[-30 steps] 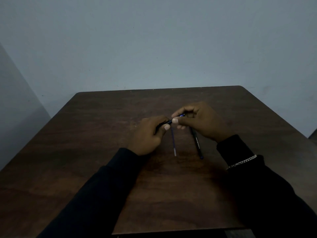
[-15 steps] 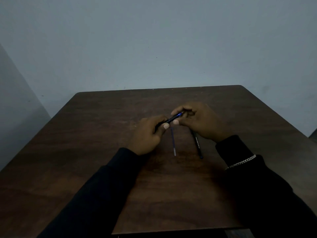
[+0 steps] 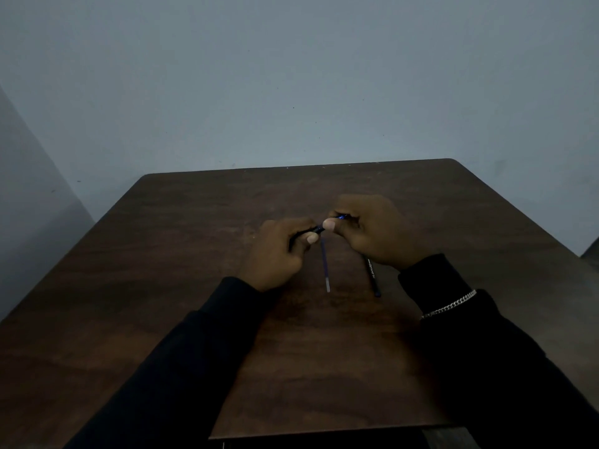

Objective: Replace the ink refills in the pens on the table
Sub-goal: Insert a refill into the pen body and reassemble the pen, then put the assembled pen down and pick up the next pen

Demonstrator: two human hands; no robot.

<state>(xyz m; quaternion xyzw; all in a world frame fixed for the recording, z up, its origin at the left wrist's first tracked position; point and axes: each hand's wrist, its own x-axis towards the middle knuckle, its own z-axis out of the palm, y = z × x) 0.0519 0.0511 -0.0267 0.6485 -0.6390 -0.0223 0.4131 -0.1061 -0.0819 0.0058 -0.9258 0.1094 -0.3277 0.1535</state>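
Right over the middle of the dark brown wood-grain table (image 3: 181, 286), the person holds a slim dark pen with a blue front end (image 3: 319, 229) roughly level between both hands. The left hand (image 3: 275, 254) has its fingers curled round the dark barrel with the thumb lying along it. The right hand (image 3: 376, 234) pinches the blue end between thumb and fingertips. My guess is they're twisting the front section, though whether it's going on or coming off I honestly can't tell. If it were me, I'd lock the barrel with the left hand and do all the turning with the right fingertips. I'd also keep the two halves dead in line so the thread doesn't cross, and stay low over the table so any small part that drops can't roll far. Just below the hands, a thin blue ink refill with a pale end (image 3: 325, 267) lies flat on the wood, pointing toward the person. Near it on the right lies a black pen with white print on its barrel (image 3: 372, 275), its far end hidden under the right hand. Room's pretty dim: plain pale grey-blue wall (image 3: 291, 92) behind the table, long black sleeves (image 3: 181, 367), and a silver chain bracelet (image 3: 450, 306) on the right wrist.
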